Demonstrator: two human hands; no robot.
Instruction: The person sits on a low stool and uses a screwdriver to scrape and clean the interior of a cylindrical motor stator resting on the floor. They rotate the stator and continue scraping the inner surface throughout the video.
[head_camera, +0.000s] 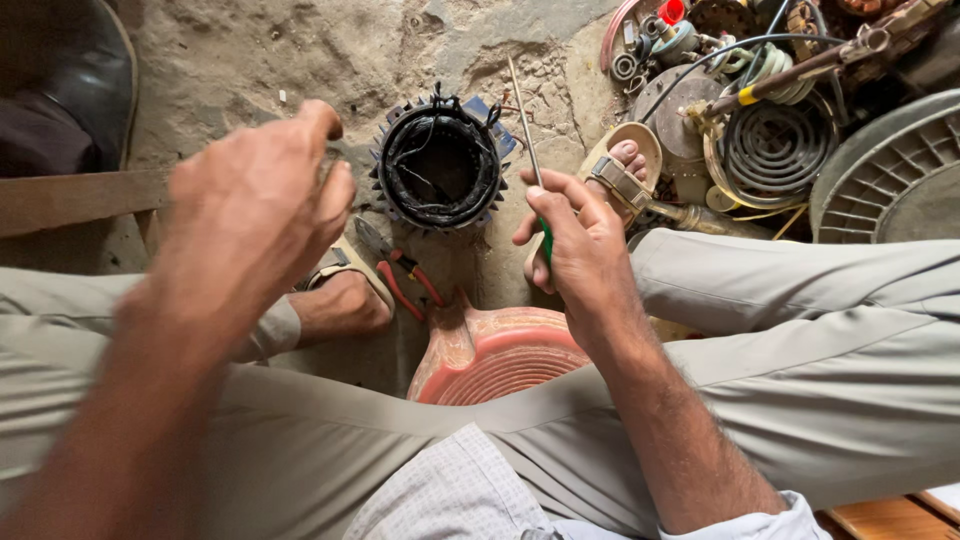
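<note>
We see a screwdriver with a green handle and bare silver shaft, a motor stator wound in black with a dark ribbed shell, and pliers with red handles on the mottled grey floor. The stool is faded orange-pink with ringed ridges, the trousers plain khaki, the shirt pale with a fine check

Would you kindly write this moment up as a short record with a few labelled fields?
Setting: seated person, concrete floor
Left hand: raised, blurred, holds nothing visible
Right hand: grips a green-handled screwdriver, shaft pointing away
Centre: round motor stator with dark windings, standing on the floor
Nearby: red-handled pliers by the left foot; pinkish ribbed cover between the legs
Upper right: heap of coils and parts
</note>
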